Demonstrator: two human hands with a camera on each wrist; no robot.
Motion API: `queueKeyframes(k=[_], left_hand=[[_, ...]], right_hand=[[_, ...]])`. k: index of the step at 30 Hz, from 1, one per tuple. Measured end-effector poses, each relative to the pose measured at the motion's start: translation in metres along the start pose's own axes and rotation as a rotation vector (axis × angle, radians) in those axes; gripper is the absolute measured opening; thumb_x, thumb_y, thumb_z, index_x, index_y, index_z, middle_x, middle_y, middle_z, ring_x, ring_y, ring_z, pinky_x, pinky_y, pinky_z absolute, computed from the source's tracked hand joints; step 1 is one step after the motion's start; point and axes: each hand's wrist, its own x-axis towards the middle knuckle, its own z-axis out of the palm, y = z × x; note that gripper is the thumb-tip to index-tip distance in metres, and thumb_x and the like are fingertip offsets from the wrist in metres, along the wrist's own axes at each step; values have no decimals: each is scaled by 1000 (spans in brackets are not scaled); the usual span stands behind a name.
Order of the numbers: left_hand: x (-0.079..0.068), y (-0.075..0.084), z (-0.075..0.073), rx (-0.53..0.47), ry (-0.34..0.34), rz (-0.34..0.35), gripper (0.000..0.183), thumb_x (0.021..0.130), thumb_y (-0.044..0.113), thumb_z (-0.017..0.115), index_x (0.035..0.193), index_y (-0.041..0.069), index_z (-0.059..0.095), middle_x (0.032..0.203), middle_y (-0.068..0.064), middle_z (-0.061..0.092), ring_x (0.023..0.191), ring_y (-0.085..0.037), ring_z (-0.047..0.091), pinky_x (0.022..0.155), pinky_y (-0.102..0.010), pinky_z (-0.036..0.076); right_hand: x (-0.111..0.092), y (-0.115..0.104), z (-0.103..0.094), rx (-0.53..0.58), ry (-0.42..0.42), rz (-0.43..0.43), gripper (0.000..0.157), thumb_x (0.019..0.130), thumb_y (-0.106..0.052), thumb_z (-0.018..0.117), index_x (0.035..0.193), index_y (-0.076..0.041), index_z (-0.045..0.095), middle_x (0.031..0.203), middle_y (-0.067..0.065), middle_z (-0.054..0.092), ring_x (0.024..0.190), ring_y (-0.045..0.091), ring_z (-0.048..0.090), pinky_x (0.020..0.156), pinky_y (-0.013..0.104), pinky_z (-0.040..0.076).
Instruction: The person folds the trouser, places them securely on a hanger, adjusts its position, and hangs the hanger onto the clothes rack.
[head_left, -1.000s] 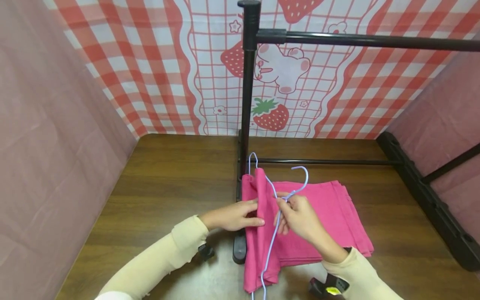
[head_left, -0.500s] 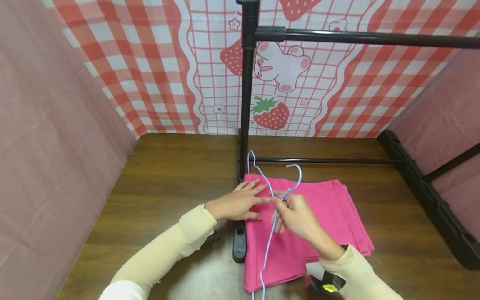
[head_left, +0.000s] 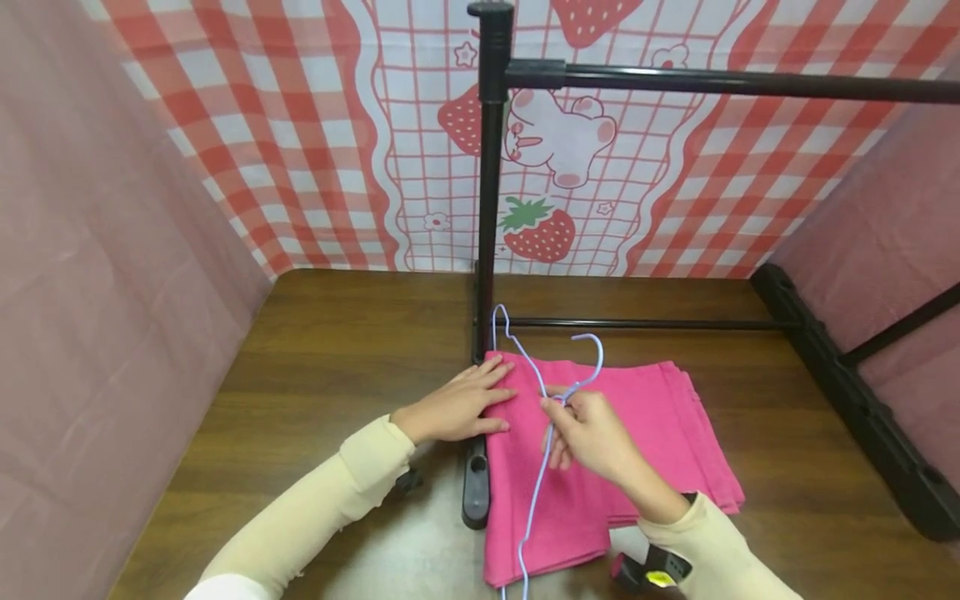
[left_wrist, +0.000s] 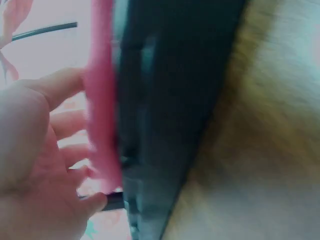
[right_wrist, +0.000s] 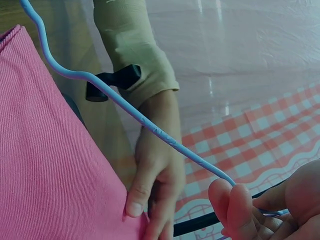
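Observation:
A folded pink cloth (head_left: 660, 433) with a ribbed weave lies on the table, its left part doubled over. Above that part stretches a thin lilac wire hanger (head_left: 601, 354), its hook pointing away from the person. My right hand (head_left: 596, 437) pinches the hanger at the neck, just under the hook. Fingers spread, my left hand (head_left: 453, 408) touches the cloth's left edge. In the left wrist view those fingertips meet the pink edge (left_wrist: 102, 110) beside a black bar. The right wrist view has one hanger arm (right_wrist: 157, 131) running over the cloth; the hanger's near end is cut off.
A black rack post (head_left: 491, 208) rises right by the cloth's left edge, its foot (head_left: 476, 492) on the table (head_left: 337, 358). A top rail (head_left: 712, 81) and a low bar (head_left: 652, 322) run right from it. Another rack foot (head_left: 862, 408) stands at right.
The cloth's raised left fold has been laid down flat under the hanger. My left hand went right over it, then drew back to the left edge. The right hand shifted slightly left.

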Motion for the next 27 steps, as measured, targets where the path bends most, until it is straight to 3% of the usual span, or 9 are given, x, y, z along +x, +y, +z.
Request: queueKeyframes(k=[5,19,27], left_hand=[[-3,-4,5,-8,6,11,56,98,41,55,143,9,49,161,-16,22,150,-35,15,119,-53,24],[-7,-9,10,-142,80,-3,53,95,36,60,139,7,52,160,-12,28,151,-29,15,120,-45,25],[-9,-12,11,-218,137,-59,56,94,32,63,141,5,50,161,-13,25,152,-29,14,120,-45,25]], right_hand=[[-1,-2,-2,-10,-5,-2,44,100,-8,49,133,20,42,57,18,63,40,13,59,39,38,52],[2,2,-2,-59,-8,-30,46,98,-11,56,128,22,45,58,16,65,41,12,58,40,38,50],[0,3,-3,-37,-156,-94,51,95,-4,57,136,19,39,69,17,67,49,9,58,45,31,51]])
